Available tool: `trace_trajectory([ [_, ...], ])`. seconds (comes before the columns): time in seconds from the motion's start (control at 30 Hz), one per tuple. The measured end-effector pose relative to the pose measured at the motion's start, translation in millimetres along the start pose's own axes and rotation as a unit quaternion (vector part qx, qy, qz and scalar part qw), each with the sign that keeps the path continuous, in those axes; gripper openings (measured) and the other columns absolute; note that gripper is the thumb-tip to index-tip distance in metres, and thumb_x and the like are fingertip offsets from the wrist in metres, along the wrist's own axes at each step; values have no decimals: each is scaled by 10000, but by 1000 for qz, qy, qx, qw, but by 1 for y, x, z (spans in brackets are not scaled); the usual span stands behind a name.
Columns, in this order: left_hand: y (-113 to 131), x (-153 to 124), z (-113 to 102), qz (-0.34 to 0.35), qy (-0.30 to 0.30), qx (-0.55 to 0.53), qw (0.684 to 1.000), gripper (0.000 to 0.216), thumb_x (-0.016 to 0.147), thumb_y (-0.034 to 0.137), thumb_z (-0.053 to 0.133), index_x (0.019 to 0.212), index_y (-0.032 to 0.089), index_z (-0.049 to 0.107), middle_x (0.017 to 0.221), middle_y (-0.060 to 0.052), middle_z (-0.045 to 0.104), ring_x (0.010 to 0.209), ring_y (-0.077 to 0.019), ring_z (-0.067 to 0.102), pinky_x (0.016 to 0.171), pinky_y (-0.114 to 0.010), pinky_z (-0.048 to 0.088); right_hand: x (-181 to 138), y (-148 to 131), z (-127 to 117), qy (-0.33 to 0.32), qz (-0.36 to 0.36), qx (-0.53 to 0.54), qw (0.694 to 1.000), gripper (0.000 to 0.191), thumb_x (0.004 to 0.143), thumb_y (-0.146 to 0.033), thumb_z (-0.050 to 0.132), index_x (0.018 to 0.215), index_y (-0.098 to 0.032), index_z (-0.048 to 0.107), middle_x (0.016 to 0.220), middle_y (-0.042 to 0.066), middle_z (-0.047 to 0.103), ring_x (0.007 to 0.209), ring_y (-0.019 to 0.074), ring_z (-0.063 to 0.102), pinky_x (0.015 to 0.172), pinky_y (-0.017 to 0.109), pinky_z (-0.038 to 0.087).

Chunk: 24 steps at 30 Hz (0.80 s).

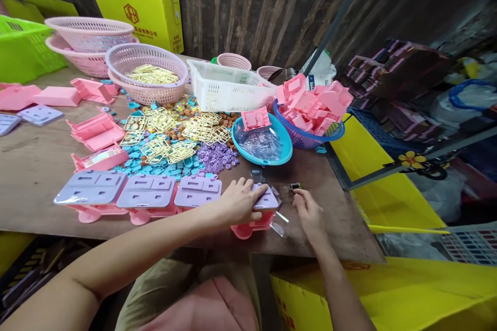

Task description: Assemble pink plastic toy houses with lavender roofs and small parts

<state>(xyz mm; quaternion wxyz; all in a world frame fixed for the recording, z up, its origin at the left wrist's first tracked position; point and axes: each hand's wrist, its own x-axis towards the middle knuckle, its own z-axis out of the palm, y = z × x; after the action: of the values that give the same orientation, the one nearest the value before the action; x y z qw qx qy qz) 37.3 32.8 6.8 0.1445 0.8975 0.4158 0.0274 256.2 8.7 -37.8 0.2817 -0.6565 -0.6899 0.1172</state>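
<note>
The left hand (241, 199) lies half-curled over a lilac-topped pink toy (268, 200) near the table's (345, 222) front edge; the right hand (312, 220), apparently picking up a small metallic part (294, 186), needs a fine pinch; whether either grips, I can't tell.

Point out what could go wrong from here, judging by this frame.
1. The pink unit with a purple top under the left hand stands near the front edge of the table; a pull toward the person might tip it off.
2. A loose clear piece lies between that unit and the right hand, so either hand could knock it away.
3. Pink parts heap above the blue basket's rim; a bump could spill some.
</note>
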Motion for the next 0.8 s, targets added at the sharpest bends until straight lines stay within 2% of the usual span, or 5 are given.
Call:
trace_trajectory([
  [0.17, 6, -17, 18, 49, 55, 45, 996, 937, 719, 575, 587, 1419, 140, 142, 1400, -237, 322, 1267, -365, 323, 995, -497, 267, 21, 9, 26, -92, -95, -66, 989, 312, 782, -211, 518, 1076, -192, 619, 1127, 96, 601, 1037, 217, 556, 869, 346, 457],
  [0.33, -47, -55, -9, 5, 37, 102, 994, 981, 664, 448, 700, 1428, 207, 133, 1483, -179, 207, 1365, -358, 132, 1068, -511, 88, 26, 11, 35, -123, -142, -91, 978, 323, 775, -154, 513, 1069, -194, 641, 1114, 105, 631, 1031, 231, 549, 891, 377, 442],
  [0.5, -89, -83, -32, -31, -53, 57, 997, 826, 732, 376, 642, 1418, 195, 218, 1226, -148, 498, 1103, -294, 467, 930, -385, 340, 34, 13, 36, -70, -133, -101, 984, 290, 829, -228, 413, 1000, -156, 637, 1080, 131, 645, 968, 248, 564, 874, 400, 426],
  [0.67, -99, -74, -42, -38, -63, 0, 997, 685, 803, 413, 531, 1410, 246, 260, 1175, -94, 503, 998, -223, 482, 855, -294, 363, 51, 1, 20, 34, -58, -111, 992, 358, 866, -311, 274, 842, -152, 595, 788, 141, 665, 720, 236, 604, 661, 345, 447],
  [0.8, -107, -67, -49, -24, -90, -71, 993, 625, 826, 495, 467, 1386, 256, 325, 1130, -76, 565, 951, -193, 519, 811, -246, 369, 41, -44, -2, 86, -2, -67, 994, 397, 907, -362, 197, 894, -159, 538, 766, 120, 667, 597, 194, 616, 554, 292, 452],
])
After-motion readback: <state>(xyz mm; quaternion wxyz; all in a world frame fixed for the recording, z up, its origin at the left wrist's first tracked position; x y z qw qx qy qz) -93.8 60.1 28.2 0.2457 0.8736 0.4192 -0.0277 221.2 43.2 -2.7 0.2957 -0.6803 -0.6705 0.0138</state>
